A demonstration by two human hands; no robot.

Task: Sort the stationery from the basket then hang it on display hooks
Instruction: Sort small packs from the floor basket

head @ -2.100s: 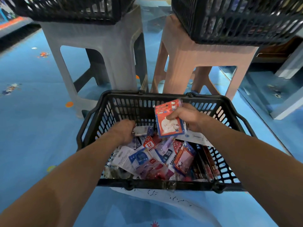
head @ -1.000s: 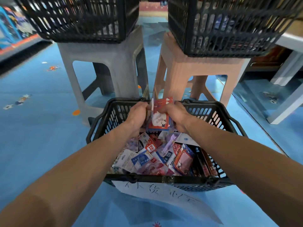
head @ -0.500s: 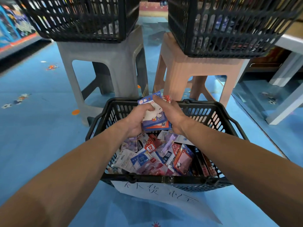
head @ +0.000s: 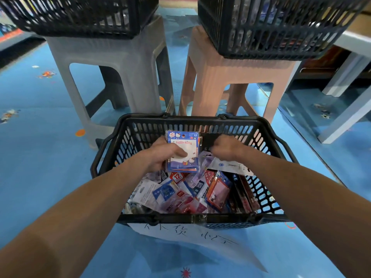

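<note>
Fingers (head: 181, 154) of the left hand (head: 160, 156) grip a stack of blue notepad packs (head: 183, 146), thumb on its face, near the basket's (head: 200, 217) far edge. The right hand's (head: 226, 148) curled fingers are blurred just beside the stack, so it is unclear whether they hold anything.

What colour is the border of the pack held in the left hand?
The pack has a blue border around a white panel; the head view shows it.

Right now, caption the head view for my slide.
Left hand holds blue notepad packs over the stationery basket; blurred right hand hovers beside them.
</note>
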